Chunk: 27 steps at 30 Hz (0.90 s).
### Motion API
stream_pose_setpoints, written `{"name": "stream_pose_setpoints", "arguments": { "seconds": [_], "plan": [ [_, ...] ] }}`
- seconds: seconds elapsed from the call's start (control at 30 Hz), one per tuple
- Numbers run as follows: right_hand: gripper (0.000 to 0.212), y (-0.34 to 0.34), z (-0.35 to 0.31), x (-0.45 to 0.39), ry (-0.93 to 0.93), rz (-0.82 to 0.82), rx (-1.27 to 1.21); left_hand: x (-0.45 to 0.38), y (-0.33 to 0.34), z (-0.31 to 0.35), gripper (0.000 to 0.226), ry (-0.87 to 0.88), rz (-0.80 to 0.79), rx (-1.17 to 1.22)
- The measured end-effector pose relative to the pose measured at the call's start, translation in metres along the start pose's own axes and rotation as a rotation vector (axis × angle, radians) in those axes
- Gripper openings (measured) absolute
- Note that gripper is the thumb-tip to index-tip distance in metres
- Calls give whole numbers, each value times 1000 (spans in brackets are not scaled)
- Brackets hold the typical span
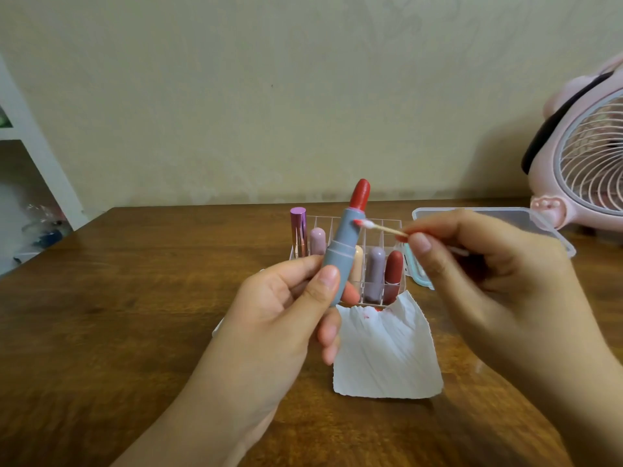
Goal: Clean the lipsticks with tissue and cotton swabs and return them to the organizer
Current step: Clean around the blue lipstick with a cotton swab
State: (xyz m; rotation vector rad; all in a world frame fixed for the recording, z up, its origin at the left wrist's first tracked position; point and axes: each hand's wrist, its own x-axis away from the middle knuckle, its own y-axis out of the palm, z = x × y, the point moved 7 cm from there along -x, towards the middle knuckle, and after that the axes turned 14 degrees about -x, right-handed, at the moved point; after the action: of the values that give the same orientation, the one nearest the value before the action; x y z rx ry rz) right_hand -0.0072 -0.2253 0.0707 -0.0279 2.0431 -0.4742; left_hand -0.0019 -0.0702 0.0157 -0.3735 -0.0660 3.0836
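We see the open lipstick point(340, 251), a grey-blue tube with a pink collar and its red bullet wound out, held nearly upright just in front of the clear organizer point(367, 261). The left hand point(286, 311) grips its base between thumb and curled fingers. The right hand point(472, 264) pinches a cotton swab point(381, 228) whose red-stained tip touches the tube below the collar. A red-smudged tissue point(387, 355) lies before the organizer.

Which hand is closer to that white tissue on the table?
Left. The left hand holds the lipstick with its fingers touching or overlapping the tissue's left edge; the right hand is raised above its right side.
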Motion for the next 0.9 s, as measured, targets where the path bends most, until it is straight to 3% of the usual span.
{"name": "stream_pose_setpoints", "arguments": {
  "seconds": [0.13, 0.3, 0.5, 0.73, 0.9],
  "plan": [
    [16, -2, -1, 0, -11, 19, 35, 1, 1, 2, 24, 17, -9, -15],
    [17, 7, 1, 0, 10, -78, 6, -1, -2, 2, 32, 6, 7, -31],
    [18, -5, -1, 0, -15, 33, 50, 0, 0, 0, 19, 50, 0, -76],
    [16, 9, -1, 1, -5, -81, 11, -1, -4, 1, 30, 56, 56, -99],
    [17, -3, -4, 1, -29, 28, 55, 0, -6, 1, 35, 82, 73, -206]
  ]
}}
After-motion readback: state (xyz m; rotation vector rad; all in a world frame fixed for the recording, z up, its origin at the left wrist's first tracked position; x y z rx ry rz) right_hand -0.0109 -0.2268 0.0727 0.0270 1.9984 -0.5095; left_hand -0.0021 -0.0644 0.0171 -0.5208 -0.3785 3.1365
